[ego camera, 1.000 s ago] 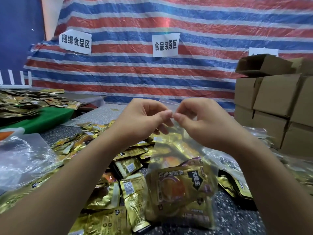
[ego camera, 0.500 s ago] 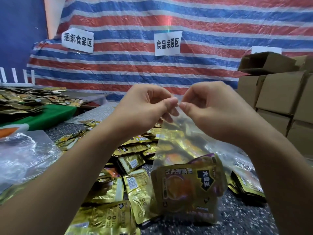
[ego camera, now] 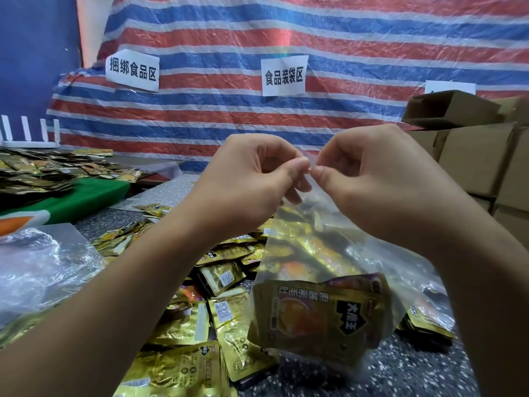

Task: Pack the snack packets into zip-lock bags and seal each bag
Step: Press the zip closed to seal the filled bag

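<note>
Both hands (ego camera: 310, 170) pinch the zip-lock bag (ego camera: 289, 253) top.

Cardboard boxes (ego camera: 481, 159), striped tarp (ego camera: 315, 32)

Bare forearms, no sleeves; short-nailed fingers (ego camera: 297, 164).

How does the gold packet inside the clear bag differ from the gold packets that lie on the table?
The packet in the zip-lock bag hangs upright above the table, wrapped in clear plastic; the loose packets lie flat and bare. Both hands pinch the bag's top; no hand touches the loose ones. All are shiny gold.
</note>
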Available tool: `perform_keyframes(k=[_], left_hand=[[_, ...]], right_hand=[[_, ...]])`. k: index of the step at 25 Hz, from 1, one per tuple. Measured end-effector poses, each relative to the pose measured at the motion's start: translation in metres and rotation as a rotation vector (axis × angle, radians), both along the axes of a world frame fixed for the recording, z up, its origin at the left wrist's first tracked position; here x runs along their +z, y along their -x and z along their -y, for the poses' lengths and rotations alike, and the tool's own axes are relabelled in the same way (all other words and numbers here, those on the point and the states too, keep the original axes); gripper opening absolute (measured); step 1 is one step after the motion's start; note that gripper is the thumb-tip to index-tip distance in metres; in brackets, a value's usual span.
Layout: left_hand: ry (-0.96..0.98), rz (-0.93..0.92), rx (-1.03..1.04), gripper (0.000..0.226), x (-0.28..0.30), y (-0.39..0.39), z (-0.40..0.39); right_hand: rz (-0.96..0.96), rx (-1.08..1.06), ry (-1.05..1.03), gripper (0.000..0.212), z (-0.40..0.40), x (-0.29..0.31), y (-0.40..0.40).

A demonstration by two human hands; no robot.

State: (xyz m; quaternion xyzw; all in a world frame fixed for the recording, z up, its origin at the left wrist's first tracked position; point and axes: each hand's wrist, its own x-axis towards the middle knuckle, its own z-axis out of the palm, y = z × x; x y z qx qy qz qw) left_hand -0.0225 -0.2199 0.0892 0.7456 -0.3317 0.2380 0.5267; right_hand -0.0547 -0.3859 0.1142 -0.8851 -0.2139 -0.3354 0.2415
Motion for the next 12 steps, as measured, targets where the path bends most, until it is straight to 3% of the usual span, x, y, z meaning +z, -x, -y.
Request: perform_keyframes(k=[7, 12], left_hand=[[0.042, 0.127, 0.045, 0.013, 0.0005, 0.0059, 0.0028], [0.110, -0.004, -0.017, 0.018, -0.0018, 0.0055, 0.0072]], right_hand=[[0.086, 0.022, -0.041, 0.018, -0.0020, 0.0012, 0.0049], [0.088, 0.012, -0.105, 0.020, -0.0037, -0.0002, 0.0030]])
